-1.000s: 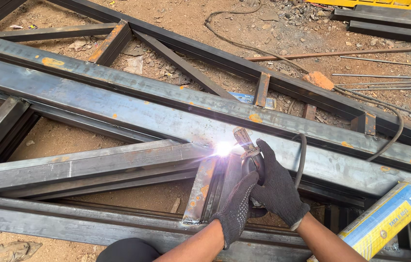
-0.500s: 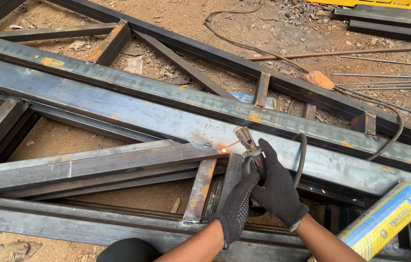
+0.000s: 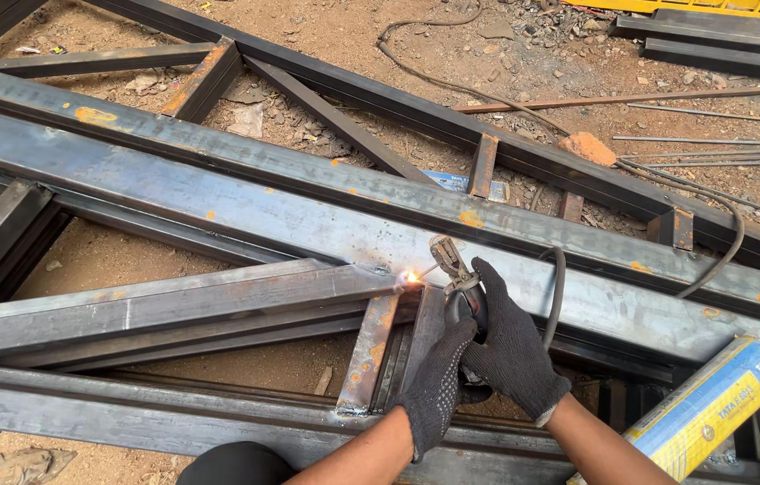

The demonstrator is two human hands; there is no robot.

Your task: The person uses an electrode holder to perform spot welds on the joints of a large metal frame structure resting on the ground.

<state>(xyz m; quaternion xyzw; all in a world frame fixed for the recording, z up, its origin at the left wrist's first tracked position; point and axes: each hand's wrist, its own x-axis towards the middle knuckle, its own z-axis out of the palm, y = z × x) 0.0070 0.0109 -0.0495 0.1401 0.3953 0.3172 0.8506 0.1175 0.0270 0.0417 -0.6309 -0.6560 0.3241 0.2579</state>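
Observation:
Both my hands wear dark knit gloves and wrap one welding electrode holder (image 3: 454, 266). My left hand (image 3: 438, 382) grips its handle from below, my right hand (image 3: 513, 346) closes over it from the right. The short rod in the holder's jaws points left at a small orange glow (image 3: 411, 277) where a slanted steel bar (image 3: 155, 305) meets the long steel beam (image 3: 245, 202). A short upright steel piece (image 3: 371, 350) stands just under the glowing joint. The holder's black cable (image 3: 559, 283) loops off to the right.
Steel frame members lie across red dirt on all sides. A yellow and blue box of electrodes (image 3: 712, 404) rests at the lower right. A brick piece (image 3: 586, 148) and thin rods (image 3: 667, 94) lie at the upper right. A dark knee (image 3: 236, 465) shows at the bottom.
The bright white arc of a second ago has died down to a small orange glow. The holder and both hands have stayed at the same joint.

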